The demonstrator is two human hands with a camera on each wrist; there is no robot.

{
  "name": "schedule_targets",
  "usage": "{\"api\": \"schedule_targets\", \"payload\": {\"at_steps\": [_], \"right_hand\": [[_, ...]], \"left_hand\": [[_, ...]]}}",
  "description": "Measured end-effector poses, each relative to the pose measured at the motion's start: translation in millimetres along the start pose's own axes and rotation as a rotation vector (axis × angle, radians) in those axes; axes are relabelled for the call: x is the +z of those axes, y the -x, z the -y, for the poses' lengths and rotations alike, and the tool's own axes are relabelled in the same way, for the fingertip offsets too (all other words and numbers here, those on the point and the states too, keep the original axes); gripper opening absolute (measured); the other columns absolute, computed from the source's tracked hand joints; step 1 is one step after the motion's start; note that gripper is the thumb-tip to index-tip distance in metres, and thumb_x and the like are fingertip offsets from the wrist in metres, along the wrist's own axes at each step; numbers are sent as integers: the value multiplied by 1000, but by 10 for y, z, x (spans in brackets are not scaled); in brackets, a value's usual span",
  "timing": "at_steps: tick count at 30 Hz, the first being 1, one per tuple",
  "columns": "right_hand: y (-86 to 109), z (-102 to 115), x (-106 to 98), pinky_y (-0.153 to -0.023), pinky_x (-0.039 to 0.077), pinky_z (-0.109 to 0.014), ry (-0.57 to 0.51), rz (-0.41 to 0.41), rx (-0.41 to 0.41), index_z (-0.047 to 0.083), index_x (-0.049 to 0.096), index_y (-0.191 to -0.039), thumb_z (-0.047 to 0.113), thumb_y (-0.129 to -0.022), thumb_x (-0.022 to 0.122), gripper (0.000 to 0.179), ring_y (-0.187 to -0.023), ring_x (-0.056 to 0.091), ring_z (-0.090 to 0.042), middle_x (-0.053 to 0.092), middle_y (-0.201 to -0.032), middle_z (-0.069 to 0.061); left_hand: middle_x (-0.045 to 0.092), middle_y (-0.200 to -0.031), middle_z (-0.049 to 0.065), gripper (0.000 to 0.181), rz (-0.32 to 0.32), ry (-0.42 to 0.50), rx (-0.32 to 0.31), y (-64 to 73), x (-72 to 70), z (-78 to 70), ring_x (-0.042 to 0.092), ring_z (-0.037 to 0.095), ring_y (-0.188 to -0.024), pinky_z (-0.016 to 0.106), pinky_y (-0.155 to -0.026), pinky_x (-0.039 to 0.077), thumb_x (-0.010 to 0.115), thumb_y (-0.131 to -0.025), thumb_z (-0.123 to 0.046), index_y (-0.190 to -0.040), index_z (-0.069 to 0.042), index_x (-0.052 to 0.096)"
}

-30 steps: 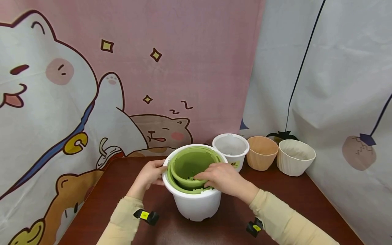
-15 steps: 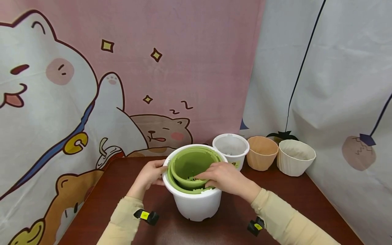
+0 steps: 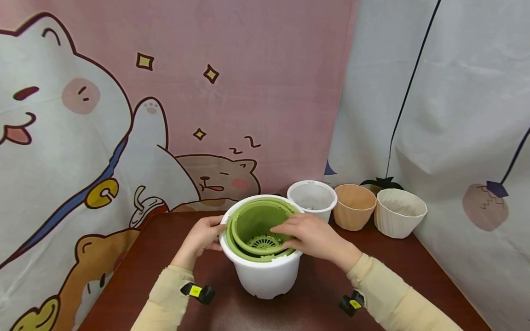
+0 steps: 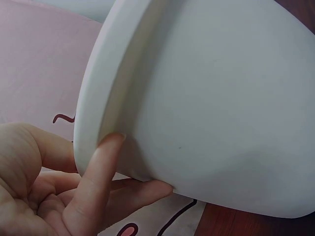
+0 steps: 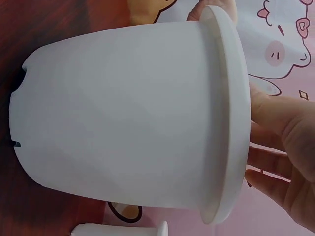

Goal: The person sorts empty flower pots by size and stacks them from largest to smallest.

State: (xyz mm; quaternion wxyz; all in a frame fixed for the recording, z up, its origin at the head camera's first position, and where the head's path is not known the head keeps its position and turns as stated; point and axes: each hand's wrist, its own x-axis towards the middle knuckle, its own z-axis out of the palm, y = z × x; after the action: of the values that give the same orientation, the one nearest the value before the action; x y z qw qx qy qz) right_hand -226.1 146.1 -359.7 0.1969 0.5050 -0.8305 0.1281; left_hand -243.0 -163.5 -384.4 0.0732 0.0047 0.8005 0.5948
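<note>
A white flowerpot [image 3: 267,278] stands upright on the table, with two green pots nested inside it. The larger green pot [image 3: 256,259] sits just within the white rim. Inside that, the smaller green pot [image 3: 253,220] leans, its slotted bottom showing. My left hand [image 3: 204,235] grips the white rim at the left; the left wrist view has its fingers [image 4: 101,172] under and against the lip. At the right side, my right hand [image 3: 316,235] pinches the smaller green pot's rim, fingers inside and thumb outside. In the right wrist view the white wall hides the green pots.
Behind to the right stand a second white pot [image 3: 310,209], an orange pot [image 3: 354,220] and a cream pot [image 3: 395,225] in a row. The brown table [image 3: 372,262] meets a printed cloth backdrop [image 3: 269,92] at its back and sides.
My right hand has shifted a little to the right with the smaller green pot's rim. That pot has tilted, bringing its slotted bottom into view. The left hand stays still.
</note>
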Motion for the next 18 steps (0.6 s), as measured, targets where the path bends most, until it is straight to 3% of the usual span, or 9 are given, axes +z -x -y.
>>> {"api": "schedule_targets", "payload": {"at_steps": [9, 18], "right_hand": [[89, -43, -18, -85, 54, -36, -33, -16, 82, 14, 68, -125, 33, -85, 78, 45, -102, 63, -15, 70, -112, 1], [169, -73, -74, -99, 49, -40, -71, -23, 178, 15, 67, -127, 37, -85, 78, 49, -113, 60, -17, 67, -122, 3]], "left_hand": [[69, -103, 16, 41, 0, -1, 2, 14, 3, -9, 70, 25, -77, 39, -60, 61, 56, -100, -8, -140, 3, 53], [68, -104, 16, 42, 1, -6, -1, 18, -1, -12, 70, 24, -76, 39, -59, 61, 55, -100, -9, -141, 3, 52]]}}
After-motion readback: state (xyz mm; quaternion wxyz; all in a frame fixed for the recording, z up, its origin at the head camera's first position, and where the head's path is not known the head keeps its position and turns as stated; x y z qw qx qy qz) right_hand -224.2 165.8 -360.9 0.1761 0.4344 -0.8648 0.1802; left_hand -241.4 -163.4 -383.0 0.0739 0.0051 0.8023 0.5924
